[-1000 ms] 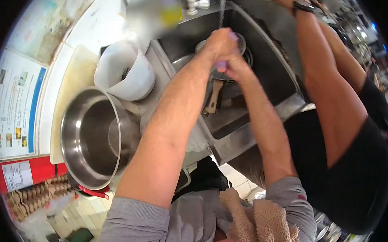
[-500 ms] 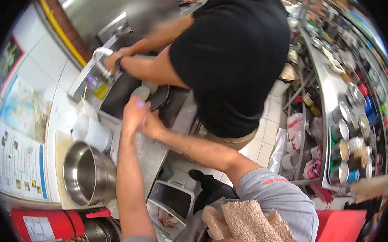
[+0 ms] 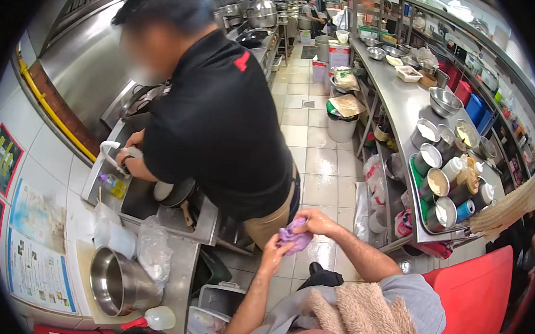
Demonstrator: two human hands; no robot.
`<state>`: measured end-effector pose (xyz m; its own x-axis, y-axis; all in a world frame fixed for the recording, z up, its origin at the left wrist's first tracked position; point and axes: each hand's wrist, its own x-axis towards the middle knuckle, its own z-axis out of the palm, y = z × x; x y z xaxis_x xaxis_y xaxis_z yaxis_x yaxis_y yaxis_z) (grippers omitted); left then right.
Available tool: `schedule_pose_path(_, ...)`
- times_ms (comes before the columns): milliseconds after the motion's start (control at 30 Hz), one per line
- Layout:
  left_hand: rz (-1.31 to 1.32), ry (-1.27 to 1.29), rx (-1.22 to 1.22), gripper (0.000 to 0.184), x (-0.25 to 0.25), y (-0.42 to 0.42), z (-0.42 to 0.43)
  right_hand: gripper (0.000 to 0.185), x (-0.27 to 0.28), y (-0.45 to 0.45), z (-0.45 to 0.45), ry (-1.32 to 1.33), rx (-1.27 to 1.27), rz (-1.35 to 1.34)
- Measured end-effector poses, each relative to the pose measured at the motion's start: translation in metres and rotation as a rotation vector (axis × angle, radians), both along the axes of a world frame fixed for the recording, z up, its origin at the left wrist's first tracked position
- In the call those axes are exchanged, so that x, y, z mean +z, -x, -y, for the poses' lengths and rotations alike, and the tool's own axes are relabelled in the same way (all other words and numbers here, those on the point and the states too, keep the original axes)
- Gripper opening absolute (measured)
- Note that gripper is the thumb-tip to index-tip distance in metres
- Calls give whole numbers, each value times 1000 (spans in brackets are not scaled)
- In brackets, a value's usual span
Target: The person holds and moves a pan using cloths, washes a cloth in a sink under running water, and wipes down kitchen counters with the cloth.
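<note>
A crumpled purple cloth (image 3: pixel 296 236) is bunched between my two hands, above the tiled floor. My left hand (image 3: pixel 273 255) grips its lower left side, fingers closed on it. From the upper right, my right hand (image 3: pixel 316 222) has its fingers wrapped round the other side. The skin of both forearms looks wet. Folds of the cloth stick out between the hands, and some fingertips are hidden in it.
Left, a co-worker in a black shirt (image 3: pixel 221 122) stands at the sink (image 3: pixel 207 224), hands near the tap (image 3: pixel 108 149). A steel pot (image 3: pixel 119 283) and plastic bag (image 3: pixel 154 252) sit on the counter. Right: a steel table (image 3: pixel 405 83) with containers, and a red chair (image 3: pixel 475 293).
Both my hands have moved right, away from the sink, and the purple cloth now shows fully between them. The view has tilted up and turned along the aisle.
</note>
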<state>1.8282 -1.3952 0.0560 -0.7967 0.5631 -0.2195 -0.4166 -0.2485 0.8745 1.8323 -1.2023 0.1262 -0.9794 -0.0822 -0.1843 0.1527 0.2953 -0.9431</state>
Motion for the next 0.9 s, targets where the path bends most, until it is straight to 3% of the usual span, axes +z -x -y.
schedule_pose_path(67,-9,64,-67,34,-5,12,-45,26,12,-3,-46,-491,-42,-390)
schedule_pose_path(100,-258,229,-66,34,-11,20,-67,27,30,-6,-65,-590,-65,-399)
schedule_pose_path(167,-791,458,-36,34,3,44,-112,22,35,-2,-112,-381,-79,-363)
schedule_pose_path(233,-795,487,-82,28,32,71,-157,19,25,1,-156,-299,-181,-332)
schedule_pose_path(267,-599,377,-94,25,45,80,-181,16,23,11,-178,-215,-294,-317)
schedule_pose_path(400,-696,386,-65,26,48,122,-275,15,14,40,-252,11,-583,-325)
schedule_pose_path(433,-710,337,-57,25,53,131,-297,18,15,50,-270,-16,-643,-338)
schedule_pose_path(500,-672,320,-24,25,72,146,-336,34,20,66,-299,223,-793,-291)
schedule_pose_path(600,-611,246,38,26,93,171,-385,46,-3,97,-330,201,-1013,-342)
schedule_pose_path(633,-606,248,27,26,94,180,-401,52,-18,110,-341,189,-1022,-240)
schedule_pose_path(700,-694,178,43,26,97,199,-426,44,-35,128,-355,540,-1057,70)
schedule_pose_path(733,-607,138,-78,23,100,205,-436,44,-37,134,-367,540,-1062,69)
schedule_pose_path(767,-607,136,-82,23,104,214,-449,42,-40,140,-381,901,-833,155)
schedule_pose_path(800,-722,136,-257,23,107,222,-460,43,-44,149,-391,1246,-576,237)
schedule_pose_path(833,-830,135,-440,23,107,231,-471,43,-62,168,-404,1251,-589,237)
schedule_pose_path(867,-819,136,-461,23,104,242,-484,40,-93,192,-420,1570,-224,-3)
schedule_pose_path(900,-995,162,-621,26,101,253,-498,39,-114,208,-430,1838,164,-276)
